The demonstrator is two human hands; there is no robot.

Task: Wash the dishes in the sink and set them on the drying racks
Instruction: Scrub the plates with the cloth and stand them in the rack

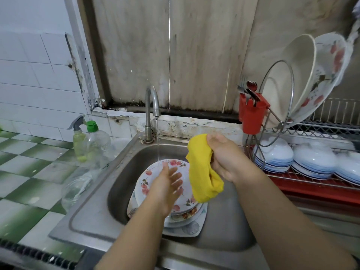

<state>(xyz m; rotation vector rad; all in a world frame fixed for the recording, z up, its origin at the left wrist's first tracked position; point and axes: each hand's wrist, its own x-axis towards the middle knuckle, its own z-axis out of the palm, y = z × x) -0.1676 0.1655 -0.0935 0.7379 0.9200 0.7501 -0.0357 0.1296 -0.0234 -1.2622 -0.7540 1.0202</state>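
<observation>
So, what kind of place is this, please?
Most likely a home kitchen, at the washing-up spot: a steel sink with floral plates under a running tap, a drying rack with bowls and plates, and a tiled wall.

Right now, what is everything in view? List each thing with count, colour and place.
sink: one, steel, centre.
tap: one, steel, running, behind the sink.
floral plates: a stack, white with red flowers, in the sink.
yellow cloth: one, held above the sink.
spray bottle: one, yellow-green, left counter.
soap bottle: one, clear with green cap, left counter.
cutlery holder: one, red, on the rack.
upright plates: at least two, upper rack.
bowls: three upturned stacks, white and blue, lower rack.
left hand: open, over the plates.
right hand: grips the cloth.
</observation>
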